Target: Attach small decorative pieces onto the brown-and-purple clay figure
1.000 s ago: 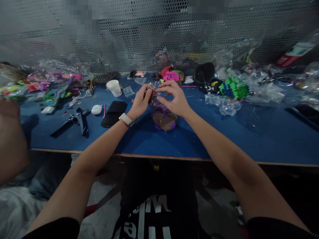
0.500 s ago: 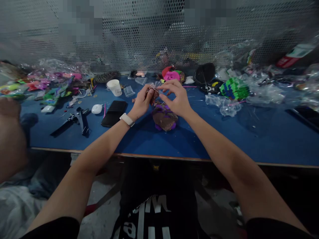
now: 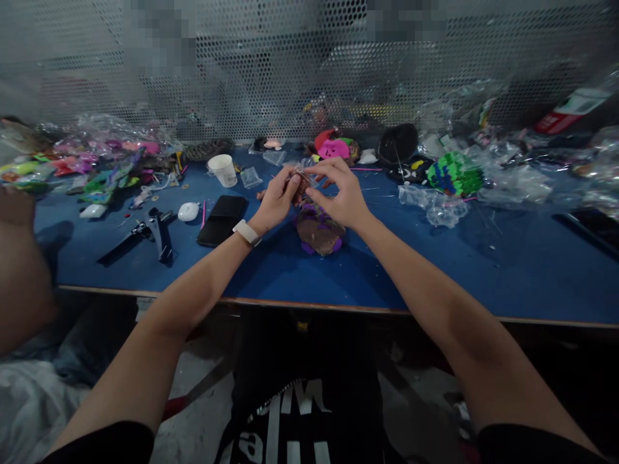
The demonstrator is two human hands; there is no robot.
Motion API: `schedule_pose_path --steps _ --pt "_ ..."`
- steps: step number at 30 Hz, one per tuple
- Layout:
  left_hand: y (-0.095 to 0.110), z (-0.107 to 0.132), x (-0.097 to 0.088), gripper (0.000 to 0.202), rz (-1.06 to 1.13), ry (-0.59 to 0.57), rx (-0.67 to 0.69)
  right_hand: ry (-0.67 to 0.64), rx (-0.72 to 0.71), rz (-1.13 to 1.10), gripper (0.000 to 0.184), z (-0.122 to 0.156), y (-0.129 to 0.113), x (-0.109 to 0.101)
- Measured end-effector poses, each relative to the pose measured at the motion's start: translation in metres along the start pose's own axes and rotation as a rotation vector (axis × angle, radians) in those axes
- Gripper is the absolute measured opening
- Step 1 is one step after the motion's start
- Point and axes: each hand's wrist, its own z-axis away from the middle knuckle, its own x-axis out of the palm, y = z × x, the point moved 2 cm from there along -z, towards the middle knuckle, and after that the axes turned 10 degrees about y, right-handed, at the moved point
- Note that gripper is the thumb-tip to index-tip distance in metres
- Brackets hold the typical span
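A brown lump in a clear plastic wrapper (image 3: 300, 184), which looks like modelling clay, is gripped between the thumb and fingers of my left hand (image 3: 279, 196). My right hand (image 3: 341, 190) is beside it, with thumb and index finger apart and their tips at the wrapper's right side; whether they touch it I cannot tell. Just below both hands, a rounded brown clay piece with purple bits (image 3: 319, 230) rests on the blue table (image 3: 290, 277). Its upper edge is partly hidden by my hands.
Left of my hands lie a black wallet-like case (image 3: 222, 220), a white earbud case (image 3: 188, 211), a small black tripod (image 3: 157, 235) and a paper cup (image 3: 222, 170). Behind are a pink clay figure (image 3: 333, 148) and a green-blue one (image 3: 454, 174). Another person's arm (image 3: 22, 270) is at left.
My right thumb has moved slightly down and left, closer to the wrapped brown lump. My left hand keeps its grip. The other person's arm at the left has shifted slightly.
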Motion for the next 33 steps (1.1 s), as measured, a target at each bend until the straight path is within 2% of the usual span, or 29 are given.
schedule_pose_path --steps 9,23,29,33 --pt "-0.0021 -0.0004 0.0001 0.057 0.005 -0.003 -0.01 0.004 0.013 -0.048 0.049 -0.0004 -0.0008 -0.0004" --pt "-0.0003 0.0006 0.0015 0.058 0.024 -0.021 -0.028 -0.021 0.009 -0.016 0.039 -0.0026 -0.0023 -0.0029" --pt "0.0018 0.0008 0.0028 0.06 0.022 -0.04 -0.031 -0.026 0.0 -0.005 0.047 -0.0017 -0.0013 -0.0026" --pt "0.004 0.0013 0.0029 0.062 0.016 -0.013 -0.054 -0.054 0.011 -0.024 0.05 -0.0015 0.001 -0.0018"
